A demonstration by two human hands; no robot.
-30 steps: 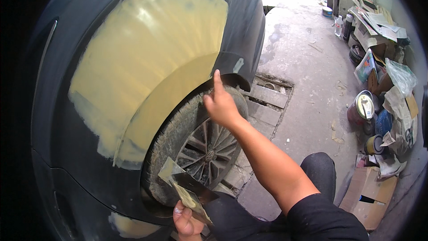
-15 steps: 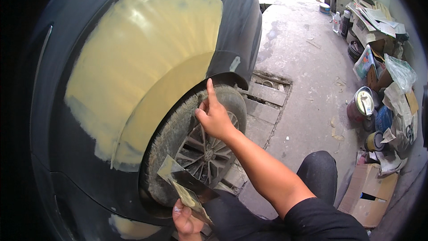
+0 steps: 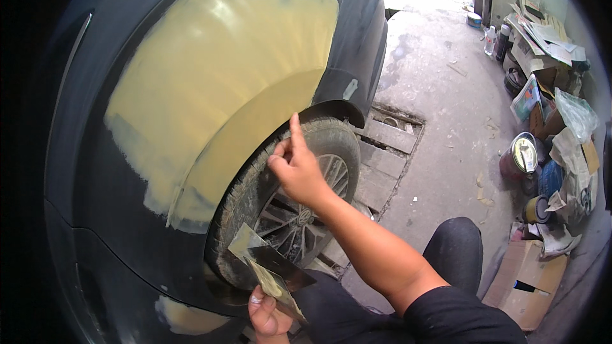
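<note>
A dark car body panel (image 3: 95,172) carries a broad patch of yellow body filler (image 3: 210,57) above the wheel arch. My right hand (image 3: 299,175) holds nothing; its index finger points up at the arch's lower lip while the other fingers curl loosely. Whether the fingertip touches the lip I cannot tell. Low in the picture, my left hand (image 3: 269,318) grips a putty spreader (image 3: 274,283) smeared with filler, together with a dark flat plate (image 3: 280,264) that has filler at its far end. Behind both hands is the dusty tyre (image 3: 239,207) with its spoked wheel (image 3: 305,216).
Along the right wall lie paint cans (image 3: 523,153), newspapers (image 3: 542,32), plastic wrap (image 3: 574,111) and a cardboard box (image 3: 526,280). A slatted floor channel (image 3: 386,146) runs beside the wheel. My bent knee (image 3: 456,248) is at the right. A smaller filler patch (image 3: 188,315) shows lower on the car.
My right index finger has slid back leftward along the arch lip, away from the filler's right edge. The whole view has shifted slightly. My left hand keeps its hold.
</note>
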